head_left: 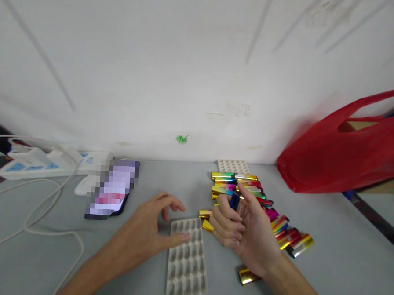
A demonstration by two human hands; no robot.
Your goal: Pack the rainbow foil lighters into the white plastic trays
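A pale grey tray [188, 261] with rows of oval hollows lies on the table in front of me. My left hand [158, 227] is at its upper left, fingers curved and apart, with the thumb over the tray; whether it touches cannot be seen. To the right of the tray, my right hand [242, 229] is raised with curled fingers around a dark blue lighter [234, 201], of which only one end shows. Shiny metallic lighters [288, 238] in gold, red, purple and green lie in a pile behind and beside this hand. One gold lighter [248, 276] lies apart under my right wrist.
A second tray [233, 166] lies against the wall behind the pile. A phone [113, 189] leans on a white object at left, near a power strip [54, 163] and a loose white cable [52, 232]. At right stands a red bag [345, 146].
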